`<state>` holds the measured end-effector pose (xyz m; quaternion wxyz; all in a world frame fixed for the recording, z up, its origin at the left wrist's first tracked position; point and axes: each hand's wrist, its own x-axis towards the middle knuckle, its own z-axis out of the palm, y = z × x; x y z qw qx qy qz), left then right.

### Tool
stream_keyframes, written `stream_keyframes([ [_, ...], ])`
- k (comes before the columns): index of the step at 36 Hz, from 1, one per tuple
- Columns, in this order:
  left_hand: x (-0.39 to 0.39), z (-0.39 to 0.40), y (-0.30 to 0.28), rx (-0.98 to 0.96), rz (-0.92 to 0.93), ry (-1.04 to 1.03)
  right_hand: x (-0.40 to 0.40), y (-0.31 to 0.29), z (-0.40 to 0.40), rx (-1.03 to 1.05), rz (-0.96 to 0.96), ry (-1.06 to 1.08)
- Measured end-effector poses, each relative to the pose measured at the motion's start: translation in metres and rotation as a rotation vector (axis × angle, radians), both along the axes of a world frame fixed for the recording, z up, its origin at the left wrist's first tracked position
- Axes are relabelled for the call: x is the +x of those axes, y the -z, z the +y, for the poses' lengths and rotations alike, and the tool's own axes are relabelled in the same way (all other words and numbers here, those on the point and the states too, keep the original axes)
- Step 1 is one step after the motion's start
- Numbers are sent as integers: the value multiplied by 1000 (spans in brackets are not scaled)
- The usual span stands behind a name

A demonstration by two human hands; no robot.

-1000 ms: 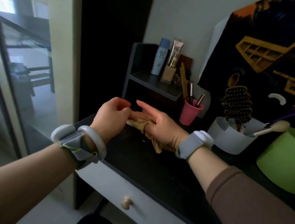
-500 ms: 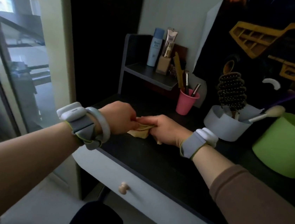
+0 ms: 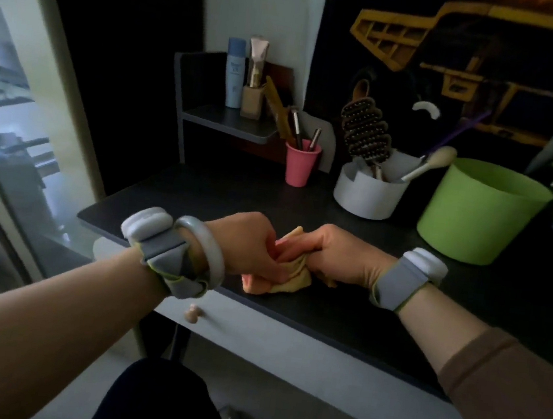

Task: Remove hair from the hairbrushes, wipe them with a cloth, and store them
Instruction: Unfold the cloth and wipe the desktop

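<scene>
Yellow cloth (image 3: pixel 295 277) sits bunched between my two hands at the front edge of the dark tabletop (image 3: pixel 343 306), at about six o'clock on its surface. My left hand (image 3: pixel 247 244) has its fingers curled round the left part of the cloth, with a pinkish fold showing below the knuckles. My right hand (image 3: pixel 335 254) closes its grip on the right part, fingers wrapped tight and thumb towards the left hand; the two fists nearly touch. Both wrists carry grey strapped bands, and the left one also wears a pale bangle (image 3: pixel 209 253).

Outward from there, at about one o'clock from the hands, a white tub (image 3: pixel 366 195) stands on the tabletop with a dark hairbrush (image 3: pixel 365 130) upright in it, bristles facing me, and a pale-handled brush (image 3: pixel 432 163) leaning out to the right. Just beside the tub, at two o'clock, stands a green bucket (image 3: pixel 477 215). At twelve o'clock a pink cup (image 3: pixel 300 163) holds a few slim tools. Behind it, at eleven o'clock, a small grey shelf (image 3: pixel 229 123) carries a blue bottle (image 3: pixel 234 73) and a beige tube (image 3: pixel 256 69) standing in a holder. Below the tabletop's front edge, at seven o'clock from the hands, a white drawer (image 3: pixel 287 348) shows a round knob (image 3: pixel 192 313).
</scene>
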<state>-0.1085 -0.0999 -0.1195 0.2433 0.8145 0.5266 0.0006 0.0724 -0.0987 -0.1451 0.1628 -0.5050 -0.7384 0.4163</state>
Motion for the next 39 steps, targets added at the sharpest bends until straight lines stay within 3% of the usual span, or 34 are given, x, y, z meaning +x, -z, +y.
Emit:
stream_keyframes([
  [16,127,-50,16,93,-133,170,115,-2,-94,66,48,257],
  [24,149,-61,8,-20,-263,289,148,0,-137,120,84,425],
  [29,131,-49,-2,-93,-510,182,181,-7,-154,197,173,789],
  [33,113,-31,-10,-74,-522,99,199,-1,-163,186,85,1037],
  [36,99,-23,-9,-113,-535,56,182,9,-170,148,81,1016],
  [39,89,-20,-4,-122,-528,28,154,15,-168,161,-56,956],
])
